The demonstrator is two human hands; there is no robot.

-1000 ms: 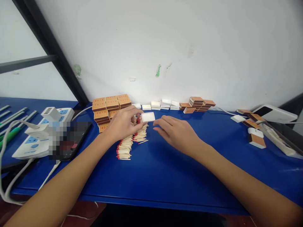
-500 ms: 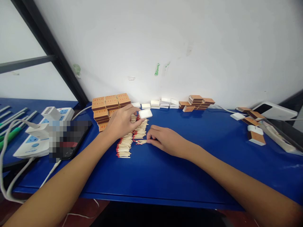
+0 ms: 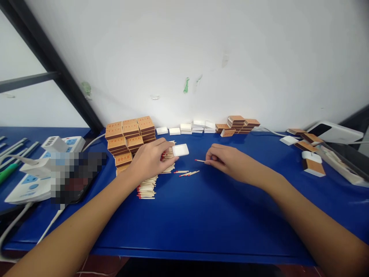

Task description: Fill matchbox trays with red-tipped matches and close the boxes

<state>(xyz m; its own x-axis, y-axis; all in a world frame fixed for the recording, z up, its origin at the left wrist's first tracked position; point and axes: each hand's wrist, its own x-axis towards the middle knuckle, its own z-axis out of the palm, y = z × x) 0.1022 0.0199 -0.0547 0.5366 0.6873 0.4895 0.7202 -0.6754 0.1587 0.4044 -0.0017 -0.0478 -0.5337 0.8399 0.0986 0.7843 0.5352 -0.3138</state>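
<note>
Left hand: the left hand (image 3: 152,158), centre-left of the frame, grips a small white rectangular cardboard tray (image 3: 181,150) between thumb and fingers, the tray's hollow facing the camera.
Right hand: the right hand (image 3: 225,158), right of centre, pinches one thin wooden match with a red head (image 3: 200,161) at its plain end, head pointing left; remaining fingers curled.
Loose matches: a few pale red-tipped wooden sticks (image 3: 189,174) lie mid-frame on the glossy blue tabletop (image 3: 187,219), between the hands and lower.
Match pile: dense rows of red-headed matches (image 3: 147,187) lie left of centre, partly hidden by the left hand.
Matchboxes: stacked orange-and-brown cardboard boxes (image 3: 131,132), left of centre, beyond the left hand.
</note>
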